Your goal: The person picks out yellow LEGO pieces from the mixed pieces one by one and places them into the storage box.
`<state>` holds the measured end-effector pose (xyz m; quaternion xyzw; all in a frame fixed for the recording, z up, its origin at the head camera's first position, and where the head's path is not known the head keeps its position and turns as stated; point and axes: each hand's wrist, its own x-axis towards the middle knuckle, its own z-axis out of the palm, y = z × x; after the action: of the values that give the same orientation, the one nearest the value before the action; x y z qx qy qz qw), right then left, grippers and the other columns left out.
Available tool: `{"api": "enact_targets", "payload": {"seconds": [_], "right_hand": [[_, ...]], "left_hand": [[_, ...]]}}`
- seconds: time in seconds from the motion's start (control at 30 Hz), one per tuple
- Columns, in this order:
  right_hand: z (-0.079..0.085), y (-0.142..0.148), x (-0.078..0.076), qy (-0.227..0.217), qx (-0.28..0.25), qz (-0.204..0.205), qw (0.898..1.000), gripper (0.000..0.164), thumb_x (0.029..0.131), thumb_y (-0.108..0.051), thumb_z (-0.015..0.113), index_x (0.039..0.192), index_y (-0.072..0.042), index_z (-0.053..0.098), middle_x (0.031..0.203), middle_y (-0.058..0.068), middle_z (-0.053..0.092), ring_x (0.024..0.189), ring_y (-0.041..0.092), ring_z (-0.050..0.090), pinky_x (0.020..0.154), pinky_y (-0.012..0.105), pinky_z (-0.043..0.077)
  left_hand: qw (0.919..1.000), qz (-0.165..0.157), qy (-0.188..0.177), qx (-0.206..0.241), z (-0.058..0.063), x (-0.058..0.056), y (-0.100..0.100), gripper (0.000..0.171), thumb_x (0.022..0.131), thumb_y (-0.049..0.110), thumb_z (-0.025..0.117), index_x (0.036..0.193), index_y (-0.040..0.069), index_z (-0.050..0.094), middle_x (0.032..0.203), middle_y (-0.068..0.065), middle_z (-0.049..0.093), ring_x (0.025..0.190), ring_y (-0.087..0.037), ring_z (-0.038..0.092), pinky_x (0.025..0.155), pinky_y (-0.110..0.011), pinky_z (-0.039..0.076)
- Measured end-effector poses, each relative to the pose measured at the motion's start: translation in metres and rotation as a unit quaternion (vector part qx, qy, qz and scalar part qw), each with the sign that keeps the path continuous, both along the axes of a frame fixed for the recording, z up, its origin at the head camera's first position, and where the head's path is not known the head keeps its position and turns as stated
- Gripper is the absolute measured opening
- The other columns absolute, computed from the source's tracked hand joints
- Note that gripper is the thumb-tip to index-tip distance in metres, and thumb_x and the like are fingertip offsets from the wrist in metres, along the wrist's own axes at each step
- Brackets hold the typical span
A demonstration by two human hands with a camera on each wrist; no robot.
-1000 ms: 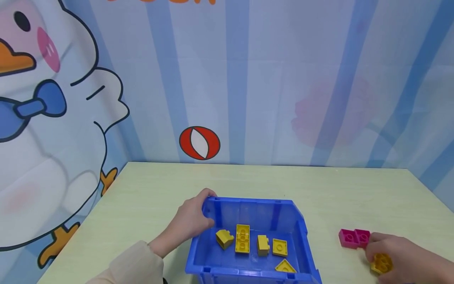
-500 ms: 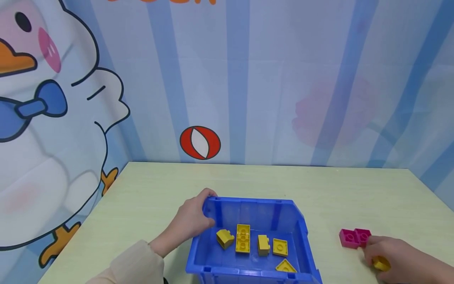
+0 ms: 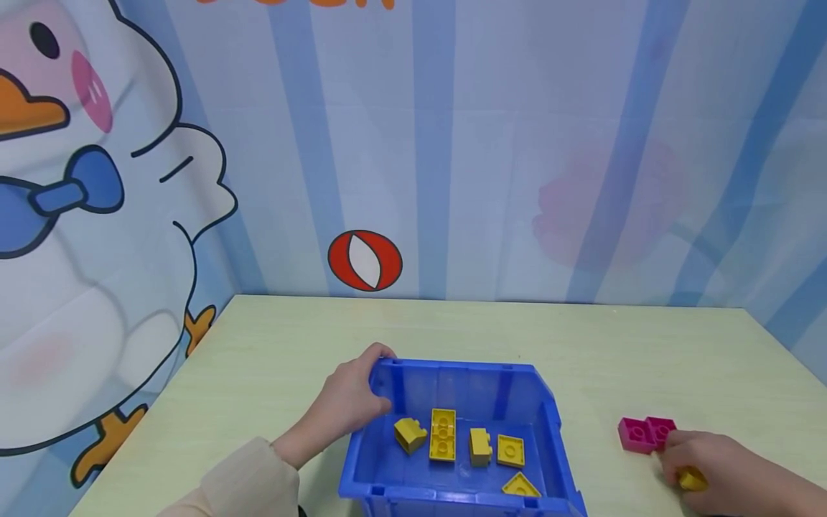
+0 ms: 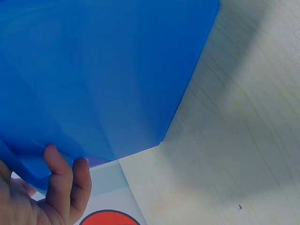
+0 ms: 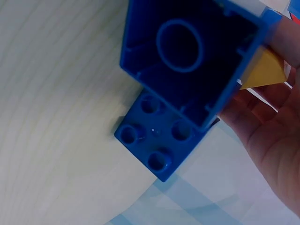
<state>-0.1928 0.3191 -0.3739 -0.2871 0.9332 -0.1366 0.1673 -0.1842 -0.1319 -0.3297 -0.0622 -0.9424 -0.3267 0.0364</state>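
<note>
My left hand grips the left rim of a blue plastic bin, thumb inside and fingers outside; in the left wrist view its curled fingers lie at the bin's edge. At the right of the table my right hand holds a yellow toy brick, mostly hidden by the fingers. Two pink bricks lie side by side right at its fingertips. In the right wrist view a blue brick with its hollow underside showing overlaps the fingers, and a studded blue brick shows behind it.
Inside the bin lie several yellow pieces: an angled brick, a long brick, a small brick, a square one and a triangular one. A printed curtain hangs behind the pale table.
My right hand has turned and closed further over the yellow brick, so less of it shows. The left hand, the bin and the pink bricks have stayed put.
</note>
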Motion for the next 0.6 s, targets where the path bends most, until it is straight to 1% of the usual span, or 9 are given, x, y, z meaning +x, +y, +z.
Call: {"api": "enact_targets", "payload": {"seconds": [0.17,0.27,0.43,0.6], "right_hand": [[-0.001,-0.001,0.000,0.000,0.004,-0.003,1.000,0.018,0.067,-0.020,0.072,0.072,-0.028,0.057,0.068,-0.009,0.045,0.063,0.006,0.040,0.056,0.030,0.042],[0.000,-0.002,-0.001,0.001,0.004,0.003,1.000,0.018,0.066,-0.022,0.072,0.072,-0.029,0.057,0.068,-0.010,0.045,0.063,0.005,0.040,0.056,0.030,0.043],[0.004,-0.004,-0.004,0.022,-0.004,0.032,0.999,0.018,0.066,-0.023,0.072,0.071,-0.029,0.056,0.069,-0.015,0.045,0.063,0.004,0.040,0.056,0.029,0.044],[0.010,-0.007,-0.004,0.023,-0.007,0.041,0.999,0.019,0.065,-0.022,0.073,0.072,-0.028,0.056,0.070,-0.016,0.045,0.063,0.003,0.040,0.056,0.029,0.045]], "left_hand": [[1.0000,0.001,0.000,-0.001,0.002,0.002,0.001,0.046,0.067,0.006,0.063,0.109,0.016,0.047,0.106,-0.015,0.060,0.086,-0.032,0.058,0.064,-0.047,0.054],[1.0000,0.003,-0.001,-0.001,0.002,0.002,0.001,0.047,0.067,0.006,0.063,0.109,0.017,0.047,0.106,-0.015,0.060,0.087,-0.032,0.058,0.064,-0.047,0.054],[1.0000,0.000,-0.005,-0.002,0.002,0.002,0.001,0.048,0.067,0.006,0.064,0.110,0.017,0.047,0.106,-0.015,0.060,0.087,-0.032,0.058,0.064,-0.047,0.054],[1.0000,0.003,-0.005,-0.001,0.002,0.002,0.002,0.047,0.067,0.006,0.064,0.109,0.016,0.047,0.106,-0.015,0.060,0.087,-0.032,0.058,0.065,-0.048,0.054]]}}
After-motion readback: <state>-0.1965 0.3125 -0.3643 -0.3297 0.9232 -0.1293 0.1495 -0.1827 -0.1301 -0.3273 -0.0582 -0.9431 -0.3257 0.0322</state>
